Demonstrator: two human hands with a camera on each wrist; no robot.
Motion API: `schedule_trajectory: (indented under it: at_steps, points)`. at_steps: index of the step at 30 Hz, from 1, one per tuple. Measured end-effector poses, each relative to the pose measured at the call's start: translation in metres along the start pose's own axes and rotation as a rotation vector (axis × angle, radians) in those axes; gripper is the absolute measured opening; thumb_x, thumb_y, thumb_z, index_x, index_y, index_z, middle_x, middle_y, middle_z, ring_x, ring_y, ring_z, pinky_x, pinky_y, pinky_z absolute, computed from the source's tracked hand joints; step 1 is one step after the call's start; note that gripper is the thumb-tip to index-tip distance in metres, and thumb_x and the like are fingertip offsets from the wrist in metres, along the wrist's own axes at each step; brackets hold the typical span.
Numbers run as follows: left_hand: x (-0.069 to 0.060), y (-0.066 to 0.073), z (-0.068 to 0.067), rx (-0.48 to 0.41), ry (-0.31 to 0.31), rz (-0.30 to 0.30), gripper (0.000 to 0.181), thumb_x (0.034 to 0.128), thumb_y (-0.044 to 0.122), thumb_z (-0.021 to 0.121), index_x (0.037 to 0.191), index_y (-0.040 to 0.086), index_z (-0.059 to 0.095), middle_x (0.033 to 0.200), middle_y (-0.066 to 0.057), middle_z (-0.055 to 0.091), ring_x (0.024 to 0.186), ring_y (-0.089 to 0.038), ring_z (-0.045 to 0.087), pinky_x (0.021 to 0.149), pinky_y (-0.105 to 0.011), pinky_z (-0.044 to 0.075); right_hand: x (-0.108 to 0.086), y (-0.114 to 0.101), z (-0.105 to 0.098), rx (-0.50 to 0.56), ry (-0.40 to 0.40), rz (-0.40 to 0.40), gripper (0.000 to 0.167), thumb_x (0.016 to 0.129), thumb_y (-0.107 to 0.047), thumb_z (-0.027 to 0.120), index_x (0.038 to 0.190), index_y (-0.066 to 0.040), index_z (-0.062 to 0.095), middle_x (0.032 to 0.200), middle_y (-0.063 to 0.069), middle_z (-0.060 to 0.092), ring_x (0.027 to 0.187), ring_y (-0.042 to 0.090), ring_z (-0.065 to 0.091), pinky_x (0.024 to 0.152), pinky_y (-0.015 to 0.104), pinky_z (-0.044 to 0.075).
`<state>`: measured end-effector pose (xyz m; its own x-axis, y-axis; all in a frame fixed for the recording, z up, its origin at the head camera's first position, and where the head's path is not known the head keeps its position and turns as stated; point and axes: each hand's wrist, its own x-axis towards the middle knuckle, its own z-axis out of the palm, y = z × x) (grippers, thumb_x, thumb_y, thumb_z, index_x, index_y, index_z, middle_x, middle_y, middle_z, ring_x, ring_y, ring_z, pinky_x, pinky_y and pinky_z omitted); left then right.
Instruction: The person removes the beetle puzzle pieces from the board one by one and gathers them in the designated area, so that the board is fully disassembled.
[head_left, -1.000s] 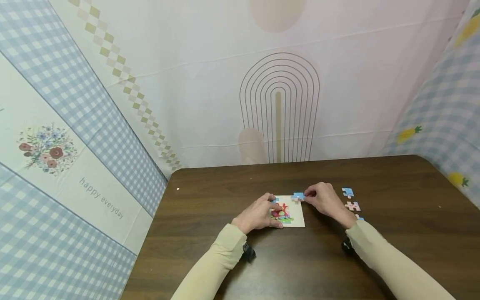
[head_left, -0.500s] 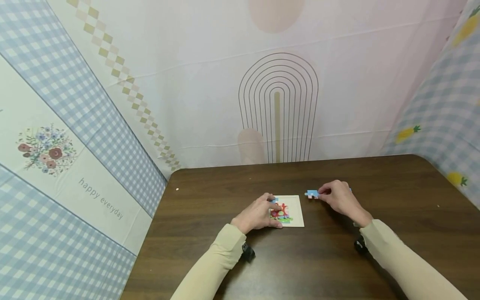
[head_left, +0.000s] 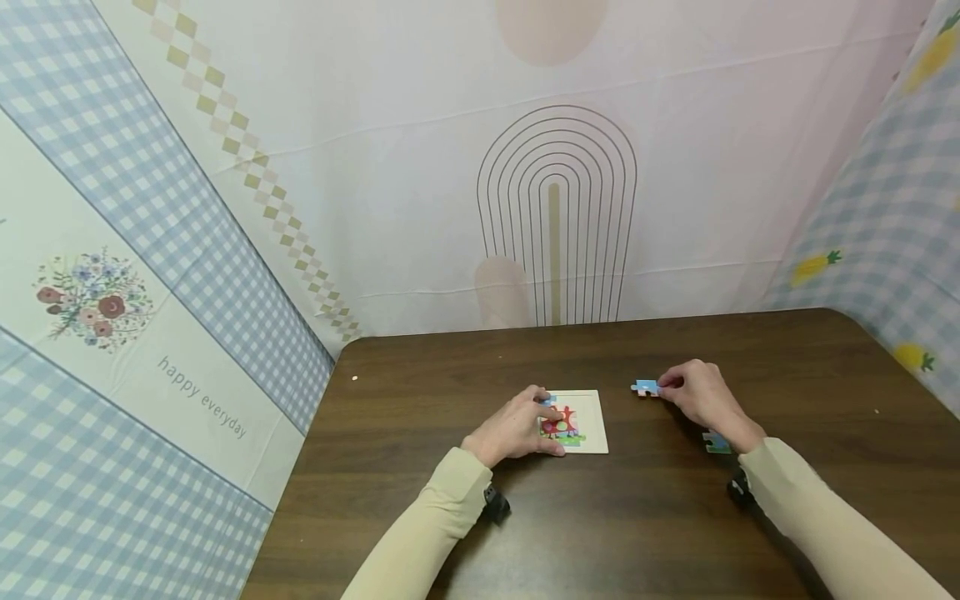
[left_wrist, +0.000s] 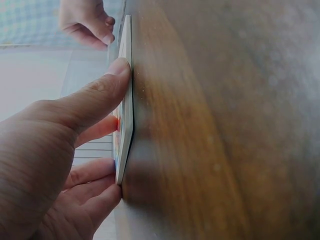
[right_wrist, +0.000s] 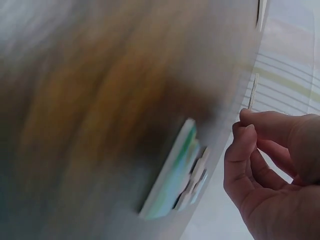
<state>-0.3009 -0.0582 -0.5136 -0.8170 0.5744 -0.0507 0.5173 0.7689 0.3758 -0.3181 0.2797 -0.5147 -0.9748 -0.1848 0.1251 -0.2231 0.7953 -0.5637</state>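
Note:
My left hand (head_left: 517,425) holds a small white puzzle board (head_left: 595,423), its thumb at the near edge and other fingers by the far left corner. One finger touches the red and green puzzle pieces (head_left: 566,429) on the board; the hand covers part of the picture. To the right of the board, my right hand (head_left: 697,392) pinches a blue-and-white puzzle piece (head_left: 646,387) between thumb and fingertip. The right wrist view shows that piece (right_wrist: 253,91) edge-on, raised off the table.
Loose puzzle pieces (right_wrist: 172,172) lie on the table below the right hand; one green-and-blue piece (head_left: 716,442) shows beside the right wrist. The brown wooden table (head_left: 592,525) ends at a printed cloth backdrop (head_left: 420,208). A small white speck (head_left: 355,378) lies far left.
My right hand has drawn the blue-and-white puzzle piece away from the board's upper right corner, moving rightward. Its arm now covers most of the loose pieces. The left hand has stayed on the board.

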Motion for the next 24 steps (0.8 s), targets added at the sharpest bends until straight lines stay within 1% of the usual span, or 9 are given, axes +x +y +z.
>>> schedule_trajectory:
  at_steps: [3,6,8,12,15,19,21,24]
  points:
    - [0.000,0.000,0.000,-0.002,-0.004,-0.009,0.058,0.0856,0.045,0.094,0.136,0.022,0.079,0.157,-0.008,0.058,0.137,-0.023,0.062,0.117,-0.030,0.052,0.001,0.005,-0.002,-0.007,0.000,0.010,0.011,0.098,-0.002,0.076,0.102,0.006,0.083,0.100,0.026,0.080,0.084,0.032,0.073,0.076,0.050,0.063]
    - [0.001,-0.001,0.000,-0.009,-0.006,-0.015,0.058,0.0855,0.045,0.094,0.137,0.023,0.079,0.157,-0.008,0.058,0.137,-0.023,0.062,0.116,-0.030,0.052,0.002,0.007,-0.004,-0.007,-0.007,0.024,0.012,0.098,-0.002,0.076,0.103,0.007,0.082,0.100,0.027,0.079,0.081,0.028,0.071,0.072,0.046,0.063]
    - [0.001,-0.001,0.000,-0.014,-0.006,-0.017,0.058,0.0854,0.045,0.094,0.136,0.023,0.079,0.157,-0.008,0.058,0.138,-0.023,0.062,0.116,-0.030,0.052,0.003,0.009,-0.006,0.005,-0.019,0.039,0.013,0.099,-0.002,0.075,0.105,0.008,0.082,0.100,0.027,0.079,0.074,0.024,0.068,0.065,0.040,0.060]
    - [0.001,-0.001,0.001,-0.020,-0.009,-0.022,0.057,0.0855,0.045,0.094,0.136,0.023,0.079,0.157,-0.008,0.057,0.138,-0.023,0.062,0.117,-0.030,0.051,0.006,0.014,-0.007,0.043,-0.055,0.081,0.017,0.101,-0.002,0.071,0.111,0.010,0.079,0.097,0.026,0.077,0.060,0.016,0.061,0.051,0.030,0.052]
    - [0.002,-0.001,0.000,-0.020,-0.009,-0.025,0.058,0.0858,0.045,0.094,0.137,0.023,0.079,0.158,-0.007,0.057,0.138,-0.023,0.062,0.117,-0.030,0.051,0.008,0.019,-0.008,0.063,-0.071,0.102,0.019,0.102,-0.002,0.070,0.112,0.011,0.078,0.091,0.021,0.076,0.053,0.014,0.059,0.047,0.029,0.049]
    - [0.002,-0.001,0.001,-0.011,-0.008,-0.023,0.058,0.0859,0.046,0.093,0.137,0.024,0.078,0.158,-0.007,0.057,0.137,-0.022,0.062,0.116,-0.030,0.052,0.011,0.023,-0.009,0.063,-0.073,0.105,0.019,0.102,-0.002,0.069,0.112,0.012,0.077,0.082,0.015,0.075,0.049,0.015,0.058,0.045,0.031,0.048]
    - [0.002,-0.001,0.001,-0.009,-0.008,-0.023,0.058,0.0862,0.046,0.093,0.138,0.024,0.078,0.158,-0.007,0.057,0.137,-0.023,0.062,0.116,-0.030,0.052,0.012,0.024,-0.009,0.064,-0.077,0.105,0.019,0.102,-0.002,0.069,0.112,0.012,0.077,0.081,0.014,0.075,0.049,0.015,0.058,0.045,0.031,0.048]
    - [0.003,-0.001,0.000,-0.012,-0.010,-0.026,0.058,0.0865,0.046,0.093,0.138,0.024,0.078,0.158,-0.007,0.056,0.137,-0.024,0.062,0.117,-0.032,0.052,0.013,0.025,-0.009,0.063,-0.080,0.097,0.018,0.102,-0.001,0.068,0.111,0.012,0.077,0.083,0.015,0.075,0.050,0.014,0.058,0.045,0.030,0.048]
